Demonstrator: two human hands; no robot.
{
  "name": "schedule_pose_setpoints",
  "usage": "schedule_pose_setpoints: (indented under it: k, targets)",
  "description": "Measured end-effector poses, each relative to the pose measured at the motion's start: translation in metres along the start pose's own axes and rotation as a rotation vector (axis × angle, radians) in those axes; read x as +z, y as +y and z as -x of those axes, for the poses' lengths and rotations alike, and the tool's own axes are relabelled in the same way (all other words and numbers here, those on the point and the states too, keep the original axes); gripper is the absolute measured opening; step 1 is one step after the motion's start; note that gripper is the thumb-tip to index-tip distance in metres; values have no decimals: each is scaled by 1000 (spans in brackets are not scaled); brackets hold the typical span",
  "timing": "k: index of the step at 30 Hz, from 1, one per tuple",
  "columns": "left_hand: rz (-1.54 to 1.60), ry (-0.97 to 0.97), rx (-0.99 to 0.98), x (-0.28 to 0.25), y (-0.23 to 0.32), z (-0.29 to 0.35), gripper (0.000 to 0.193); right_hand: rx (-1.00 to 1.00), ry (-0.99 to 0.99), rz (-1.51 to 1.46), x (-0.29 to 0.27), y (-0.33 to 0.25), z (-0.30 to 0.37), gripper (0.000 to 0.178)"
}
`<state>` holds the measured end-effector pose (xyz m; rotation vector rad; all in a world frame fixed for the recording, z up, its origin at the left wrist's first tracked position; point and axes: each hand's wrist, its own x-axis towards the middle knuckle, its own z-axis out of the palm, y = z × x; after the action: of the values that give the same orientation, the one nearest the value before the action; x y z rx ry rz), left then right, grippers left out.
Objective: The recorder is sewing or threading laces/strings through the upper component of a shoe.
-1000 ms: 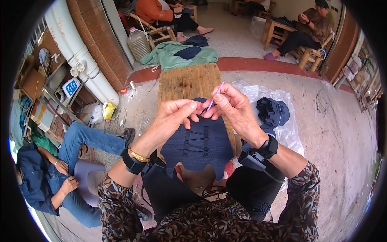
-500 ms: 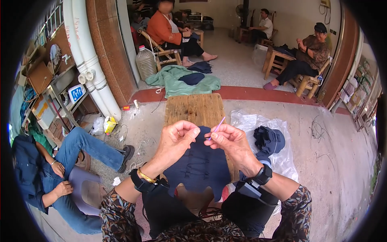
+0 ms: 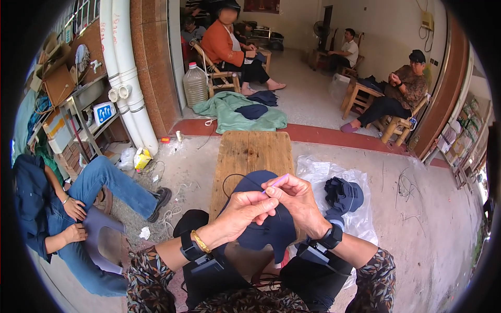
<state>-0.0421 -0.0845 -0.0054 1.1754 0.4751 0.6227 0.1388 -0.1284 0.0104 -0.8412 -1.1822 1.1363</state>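
The right hand [image 3: 298,199] grips a slender purple tool [image 3: 281,180] between thumb and fingertips, its lower end directed toward the left hand [image 3: 244,213], whose fingers curl close beside it, though whether they grip anything cannot be told. The tool is held above a piece of navy fabric [image 3: 267,237] over the near part of the wooden bench [image 3: 250,148]; a black cord [image 3: 224,184] loops near the left hand, and a navy bundle [image 3: 346,196] rests on clear plastic [image 3: 309,167] at right
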Motion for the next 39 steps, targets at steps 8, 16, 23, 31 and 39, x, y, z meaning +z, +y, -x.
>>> schedule_pose_setpoints:
  k: [8,16,23,31,39]
  targets:
    - [-648,109,324,-1,12,19,24,-122,29,97,-18,-8,-4,12]
    - [-1079,353,479,-41,-28,30,50,-158,9,538,-72,-36,15,11]
    - [-1179,206,387,-43,-33,26,86,-462,-195,1541,-90,-33,28,30]
    - [-1249,238,420,-42,-47,13,59,-352,-302,1301,-67,6,37,24]
    - [-1319,219,434,-37,-56,18,61,-186,-161,1117,-43,29,34,19]
